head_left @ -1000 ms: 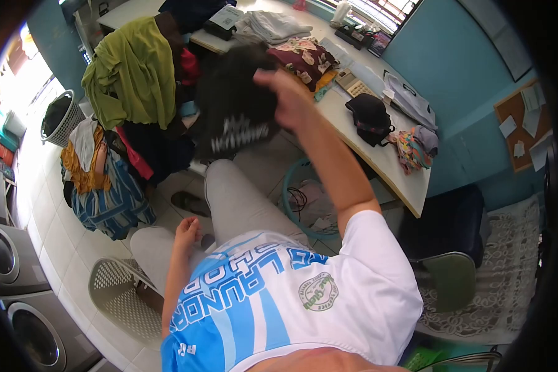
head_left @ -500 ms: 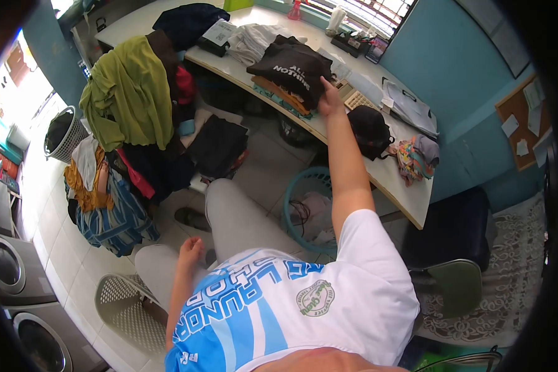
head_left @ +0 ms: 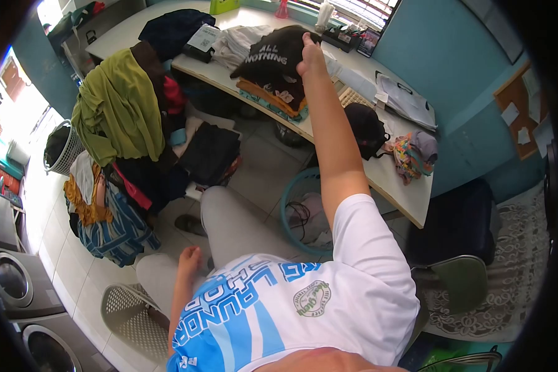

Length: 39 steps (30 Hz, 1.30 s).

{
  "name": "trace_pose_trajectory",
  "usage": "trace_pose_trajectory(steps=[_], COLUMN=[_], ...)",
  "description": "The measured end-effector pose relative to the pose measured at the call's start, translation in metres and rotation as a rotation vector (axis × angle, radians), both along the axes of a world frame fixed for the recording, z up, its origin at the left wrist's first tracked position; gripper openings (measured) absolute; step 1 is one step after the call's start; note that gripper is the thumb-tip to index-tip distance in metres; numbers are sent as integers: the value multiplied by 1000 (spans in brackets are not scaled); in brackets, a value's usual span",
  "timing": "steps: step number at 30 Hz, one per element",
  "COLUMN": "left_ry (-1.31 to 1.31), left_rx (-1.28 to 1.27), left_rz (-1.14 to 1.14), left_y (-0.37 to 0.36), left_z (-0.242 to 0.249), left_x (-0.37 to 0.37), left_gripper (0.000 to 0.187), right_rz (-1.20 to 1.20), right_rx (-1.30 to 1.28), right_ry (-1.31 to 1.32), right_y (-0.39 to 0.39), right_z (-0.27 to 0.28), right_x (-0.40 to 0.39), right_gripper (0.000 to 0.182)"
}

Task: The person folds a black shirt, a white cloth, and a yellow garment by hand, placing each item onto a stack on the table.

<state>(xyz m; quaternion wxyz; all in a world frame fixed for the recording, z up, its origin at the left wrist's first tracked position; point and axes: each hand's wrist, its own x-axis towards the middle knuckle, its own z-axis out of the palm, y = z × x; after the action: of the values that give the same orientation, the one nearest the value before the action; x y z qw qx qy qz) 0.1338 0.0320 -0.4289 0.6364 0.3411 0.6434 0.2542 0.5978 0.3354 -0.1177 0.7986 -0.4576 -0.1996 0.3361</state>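
Observation:
With my right arm stretched out over the white desk, my right hand grips the right edge of a dark shirt with "ALL NOTHING" printed on it. The shirt's right side is raised. It rests over a stack of folded clothes with orange, brown and teal layers at the desk's front edge. My left hand stays low by my lap, its fingers curled with nothing visible in them. White folded cloth lies just left of the dark shirt.
A green-draped clothes pile and dark folded clothes stand left of the desk. On it sit a black cap and a clipboard. A blue basket is under its edge; a chair stands right.
My right hand has moved up and left, lifting the right side of the dark shirt and showing more of the stack beneath. My left hand has dropped slightly. The view has shifted a little.

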Motion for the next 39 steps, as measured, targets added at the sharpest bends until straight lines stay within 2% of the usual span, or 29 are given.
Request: trace_pose_trajectory(steps=[1,4,5,6,8,11,12,15,16,19,20,23,26,32,35,39], left_ry=[8,10,5,3,1,53,59,53,42,31,32,-30,4,-8,15,17], left_rx=[3,8,10,8,1,8,5,2,-1,-9,-12,-25,4,-3,11,31], left_rz=[1,2,2,-1,-21,-86,-93,-95,-87,-72,-69,-45,-48,-45,-61,-89], left_y=[0,0,0,0,1,3,3,4,3,2,2,0,1,0,0,0], left_z=[-1,-4,-5,-6,-11,-25,-23,-6,-4,-6,-7,-11,-11,-1,-2,-13], left_x=[-1,-3,-3,-3,-5,-7,-5,4,4,1,-1,-5,-6,0,0,-5], left_gripper=[25,25,26,26,27,28,28,28,29,28,28,27,25,24,23,27], right_rz=[-58,-77,-9,-99,66,24,60,-179,-147,-323,-398,-329,-410,-420,-527,-578], right_rx=[56,-32,7,-81,47,115,209,101,192,35,34,-97,-171,-107,-121,-156], right_ry=[33,82,155,161,254,120,164,-69,-228,-767,-859,-745,-801,-778,-856,-797], right_y=[7,-19,-7,-3,-26,-45,-58,-56,-60,-66,-58,-73,-73,-69,-56,-44], right_z=[-5,-35,-74,-106,-132,-143,-131,-129,-126,-120,-130,-117,-119,-123,-137,-149], right_x=[1,11,34,45,50,49,36,21,15,2,6,-4,-1,1,10,21], right_gripper=[54,53,51,46,42,40,51,66,78,81,80,75,69,55,41,31])
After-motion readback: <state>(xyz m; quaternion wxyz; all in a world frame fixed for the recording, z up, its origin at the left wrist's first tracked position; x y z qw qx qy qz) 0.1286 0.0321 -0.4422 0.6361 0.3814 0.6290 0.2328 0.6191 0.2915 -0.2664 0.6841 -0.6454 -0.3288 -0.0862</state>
